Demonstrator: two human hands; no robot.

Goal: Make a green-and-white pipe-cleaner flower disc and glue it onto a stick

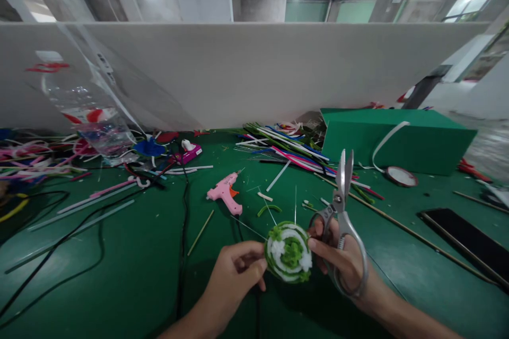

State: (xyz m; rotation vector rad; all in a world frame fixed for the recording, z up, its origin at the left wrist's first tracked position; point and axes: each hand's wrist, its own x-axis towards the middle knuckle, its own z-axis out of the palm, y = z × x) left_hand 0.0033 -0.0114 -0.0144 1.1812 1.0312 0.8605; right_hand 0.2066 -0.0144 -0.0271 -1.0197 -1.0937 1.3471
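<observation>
Between my two hands is a round coil of green and white pipe cleaners [287, 252], with small green and white tufts on its face. My left hand [241, 270] pinches its left edge between thumb and fingers. On the other side, the thumb and fingertips of my right hand [338, 254] grip the coil's right edge. Metal scissors [343, 209] hang on that same hand, blades pointing up and slightly apart. Just beyond the coil lie a curved green pipe cleaner piece [269, 209] and a short white piece [265, 197].
A pink glue gun [226, 194] lies ahead with its black cable [184, 222]. Behind it are bundled pipe cleaners [294, 148] and a green box [397, 140]. At right lie a phone [465, 238] and a thin stick [409, 228]; a plastic bottle [85, 111] stands left.
</observation>
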